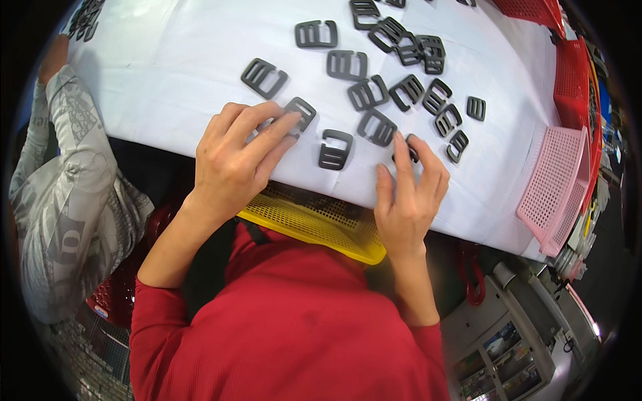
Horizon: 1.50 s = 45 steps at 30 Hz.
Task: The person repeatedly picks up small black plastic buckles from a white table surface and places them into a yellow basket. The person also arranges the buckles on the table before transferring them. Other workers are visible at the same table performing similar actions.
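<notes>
Currently, the left hand (237, 150) is curving over a black slotted strap buckle (305, 112) on the white table (200, 53); whether it is gripping, I cannot tell. The right hand (411, 200) is partly hiding another buckle (413, 154) near the table edge, its grip likewise unclear. Other buckles (346, 65) are lying scattered beyond.

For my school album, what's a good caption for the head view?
Left hand and right hand among black buckles on a white table.

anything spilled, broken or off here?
Nothing clearly stands out. The black buckles lie at mixed angles on the white tabletop, some overlapping; the gap in the frame repeats on many, so it's likely design, not damage.
</notes>
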Motion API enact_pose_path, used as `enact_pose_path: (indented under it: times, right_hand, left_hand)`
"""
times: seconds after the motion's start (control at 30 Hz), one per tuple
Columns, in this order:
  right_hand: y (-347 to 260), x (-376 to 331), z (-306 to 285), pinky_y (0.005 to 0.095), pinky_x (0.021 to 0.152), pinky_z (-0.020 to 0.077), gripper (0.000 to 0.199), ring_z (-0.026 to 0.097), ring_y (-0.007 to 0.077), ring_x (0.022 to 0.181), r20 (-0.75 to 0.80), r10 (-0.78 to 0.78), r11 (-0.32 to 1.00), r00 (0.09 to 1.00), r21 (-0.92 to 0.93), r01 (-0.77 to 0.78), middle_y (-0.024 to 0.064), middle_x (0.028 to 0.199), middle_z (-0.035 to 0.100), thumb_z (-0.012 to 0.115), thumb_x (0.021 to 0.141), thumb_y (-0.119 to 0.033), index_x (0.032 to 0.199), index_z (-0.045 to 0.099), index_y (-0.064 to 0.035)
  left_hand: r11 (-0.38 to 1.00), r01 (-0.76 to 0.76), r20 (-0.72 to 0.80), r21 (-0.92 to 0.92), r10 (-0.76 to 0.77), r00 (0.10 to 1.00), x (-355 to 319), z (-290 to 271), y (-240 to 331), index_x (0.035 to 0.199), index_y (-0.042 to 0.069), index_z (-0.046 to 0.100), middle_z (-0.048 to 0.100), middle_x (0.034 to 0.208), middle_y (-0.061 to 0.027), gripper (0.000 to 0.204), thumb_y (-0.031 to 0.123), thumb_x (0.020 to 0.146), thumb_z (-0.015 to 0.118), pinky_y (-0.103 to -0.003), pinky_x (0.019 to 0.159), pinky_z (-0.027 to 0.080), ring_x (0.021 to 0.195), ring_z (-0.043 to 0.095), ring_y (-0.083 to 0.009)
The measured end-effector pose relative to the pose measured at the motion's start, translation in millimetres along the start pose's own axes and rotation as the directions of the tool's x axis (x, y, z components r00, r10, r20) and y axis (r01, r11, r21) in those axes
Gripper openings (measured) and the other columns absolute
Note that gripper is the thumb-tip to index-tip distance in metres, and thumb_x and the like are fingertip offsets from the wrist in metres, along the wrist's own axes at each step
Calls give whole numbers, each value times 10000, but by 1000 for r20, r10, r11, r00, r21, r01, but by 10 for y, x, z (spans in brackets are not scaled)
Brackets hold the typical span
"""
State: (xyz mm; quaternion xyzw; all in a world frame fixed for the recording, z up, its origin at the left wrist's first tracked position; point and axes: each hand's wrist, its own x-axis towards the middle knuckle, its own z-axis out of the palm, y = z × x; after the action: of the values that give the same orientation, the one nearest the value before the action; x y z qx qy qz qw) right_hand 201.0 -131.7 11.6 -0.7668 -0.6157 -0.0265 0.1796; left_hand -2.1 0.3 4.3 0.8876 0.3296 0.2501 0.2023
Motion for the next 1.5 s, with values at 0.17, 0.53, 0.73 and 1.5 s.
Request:
enact_pose_path:
  times: [0.17,0.53,0.73,1.5]
  right_hand:
    - [23,-88,-88,416,966,354,417,491,304,1186,40,-49,998,998,-42,51,110,1340,525,709,842,-251,1230,660,-105]
    - [169,-211,-45,453,1019,373,411,478,368,1240,-8,8,993,1000,119,-7,172,1352,513,667,874,-134,1265,616,-20]
    - [225,-226,-5,464,1037,359,564,484,376,1238,-60,87,979,994,191,-74,200,1352,517,674,870,-113,1370,473,54]
    - [88,-427,30,453,1011,351,362,478,369,1229,-37,111,982,993,159,-104,160,1320,523,702,842,-173,1187,656,-72]
  left_hand:
    - [999,-23,-52,-33,21,998,50,55,134,1092,58,714,658,1036,-89,396,-36,709,757,-345,720,506,859,600,-259]
    - [998,48,-201,49,-37,979,-149,-30,-16,1044,54,725,669,985,-75,337,-54,725,727,-318,689,494,829,596,-236]
    - [999,-23,-155,31,28,988,-317,156,186,1016,93,728,644,930,-17,334,54,690,788,-306,626,464,739,550,-194]
    - [999,-7,-72,47,10,997,-285,243,287,1079,94,724,641,967,-32,426,93,664,823,-309,637,463,751,547,-196]
